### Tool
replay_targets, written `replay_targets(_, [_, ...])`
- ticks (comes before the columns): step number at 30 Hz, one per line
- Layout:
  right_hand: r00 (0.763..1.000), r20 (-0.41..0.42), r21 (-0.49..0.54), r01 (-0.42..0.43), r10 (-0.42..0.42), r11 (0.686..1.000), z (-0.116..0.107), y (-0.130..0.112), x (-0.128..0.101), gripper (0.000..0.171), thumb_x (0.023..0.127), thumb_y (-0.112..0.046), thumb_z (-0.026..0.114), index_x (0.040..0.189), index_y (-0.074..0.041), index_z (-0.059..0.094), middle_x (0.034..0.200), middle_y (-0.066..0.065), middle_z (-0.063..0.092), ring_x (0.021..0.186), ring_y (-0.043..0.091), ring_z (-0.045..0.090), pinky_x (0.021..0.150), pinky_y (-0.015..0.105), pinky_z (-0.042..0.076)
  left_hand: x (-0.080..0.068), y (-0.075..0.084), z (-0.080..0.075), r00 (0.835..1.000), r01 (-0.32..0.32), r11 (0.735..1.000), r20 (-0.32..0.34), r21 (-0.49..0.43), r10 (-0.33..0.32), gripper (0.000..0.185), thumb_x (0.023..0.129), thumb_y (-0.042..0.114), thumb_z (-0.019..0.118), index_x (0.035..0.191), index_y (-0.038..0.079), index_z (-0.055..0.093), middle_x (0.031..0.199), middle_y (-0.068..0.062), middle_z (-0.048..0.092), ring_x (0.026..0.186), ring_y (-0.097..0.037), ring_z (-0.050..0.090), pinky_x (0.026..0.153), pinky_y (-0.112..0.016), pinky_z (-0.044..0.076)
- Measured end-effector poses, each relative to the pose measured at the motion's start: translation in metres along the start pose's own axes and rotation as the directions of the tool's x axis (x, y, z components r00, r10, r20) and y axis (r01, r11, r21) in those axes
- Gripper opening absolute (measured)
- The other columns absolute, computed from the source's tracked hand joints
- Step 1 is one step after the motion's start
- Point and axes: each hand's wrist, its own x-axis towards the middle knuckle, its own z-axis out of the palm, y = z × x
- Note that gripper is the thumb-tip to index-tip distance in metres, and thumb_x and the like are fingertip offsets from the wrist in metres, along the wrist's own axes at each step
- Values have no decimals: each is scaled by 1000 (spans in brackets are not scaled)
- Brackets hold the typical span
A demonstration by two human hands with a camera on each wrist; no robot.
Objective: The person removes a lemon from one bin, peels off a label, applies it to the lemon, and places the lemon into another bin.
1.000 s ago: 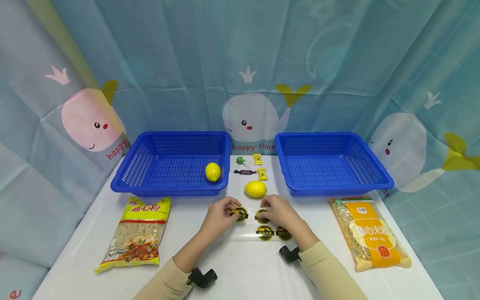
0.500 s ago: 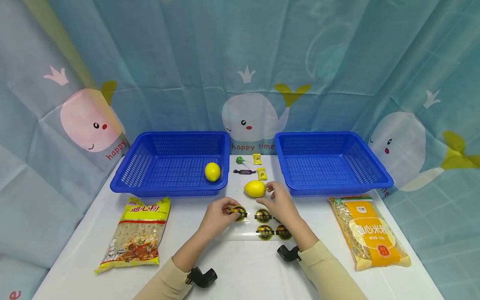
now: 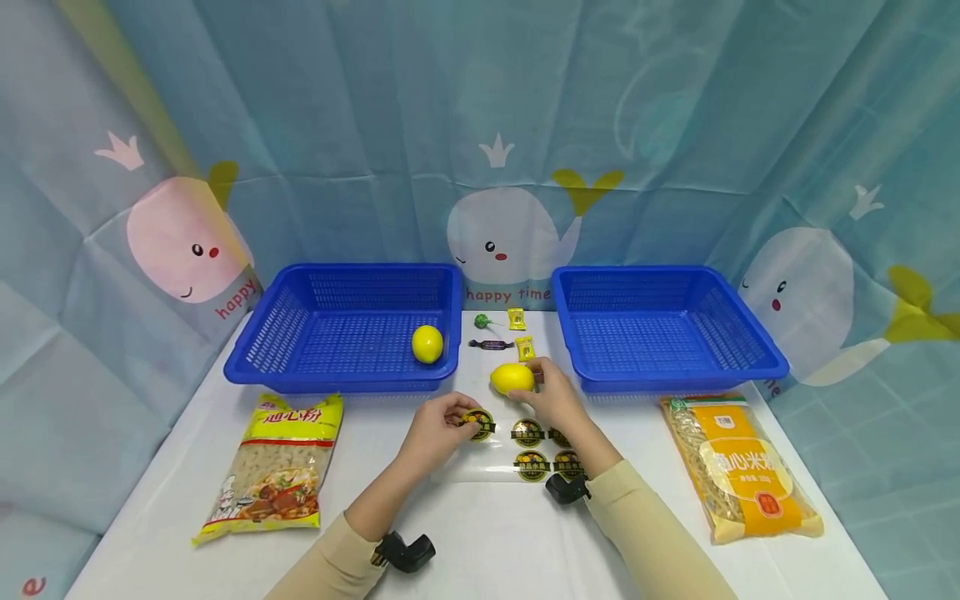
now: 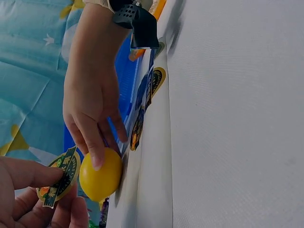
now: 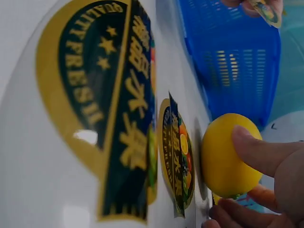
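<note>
Your left hand pinches round sticker between thumb and fingers, lifted just above worktop. Your right hand, fingers loosely extended, touches lemon on worktop between two blue baskets; fingertip rests on lemon's top, not gripping.

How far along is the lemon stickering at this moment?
Looks done: one lemon lies in the left basket; whether it bears a sticker cannot be seen. In hand: the left hand pinches a peeled sticker, and the right hand touches the second lemon on the table. Left: that lemon shows no sticker, and more stickers remain on the sheet.
</note>
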Motion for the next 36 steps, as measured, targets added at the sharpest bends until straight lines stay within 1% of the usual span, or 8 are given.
replay_targets(4, [1000,-6,38,26,-25,999,0,1,-1,62,83,-29,83,135,-10,55,130,17,65,115,31,64,101,47,51,0,1,0,1000,-4,1000,3,-4,4,17,84,4,77,100,11,73,87,1,69,79,-16,57,72,-27,50])
replay_targets(8, [999,0,152,42,-43,988,-2,0,-6,58,85,-28,82,136,-15,57,134,18,62,111,31,67,94,44,57,0,0,1,1000,-10,1000,5,-10,10,17,84,5,77,100,10,72,87,1,70,79,-16,57,71,-25,49])
replay_targets(14, [997,56,415,31,-60,909,-8,-4,-17,62,89,-28,78,144,-13,53,139,20,55,115,36,65,92,43,59,-1,1,2,1000,-15,1000,9,-19,15,17,85,4,77,100,10,72,87,1,71,78,-16,57,70,-24,48])
replay_targets(16, [995,80,437,12,-52,900,-9,-6,-21,64,89,-30,78,145,-11,52,139,19,56,118,35,63,95,43,57,-1,2,1,1000,-21,1000,11,-19,21,17,85,4,77,100,10,72,87,0,71,78,-16,57,70,-24,48])
replay_targets(21, [989,137,407,-8,-52,913,-11,-3,-30,61,88,-34,78,139,-9,57,134,13,63,118,30,64,95,40,56,-1,3,0,999,-2,996,40,-92,5,19,85,5,77,103,7,72,90,-2,73,81,-15,63,73,-24,54])
replay_targets(27, [949,269,488,12,-164,872,-13,0,-40,58,95,-29,72,145,-6,52,145,17,53,118,31,66,86,39,60,1,6,0,998,27,982,58,-188,-16,21,86,7,77,106,6,71,91,-6,74,81,-15,67,75,-25,58])
replay_targets(29, [943,277,493,25,-184,870,-14,-2,-43,59,96,-30,70,146,-6,51,146,18,51,121,32,64,86,37,60,1,7,1,998,32,979,57,-203,-21,22,86,7,77,107,5,71,91,-6,74,81,-16,67,74,-25,58])
replay_targets(36, [933,292,511,37,-213,859,-12,-7,-51,55,98,-28,67,145,-3,49,137,20,58,123,32,61,93,32,57,2,10,3,997,76,955,47,-286,-65,25,87,7,76,111,3,69,95,-8,73,85,-17,69,77,-26,60])
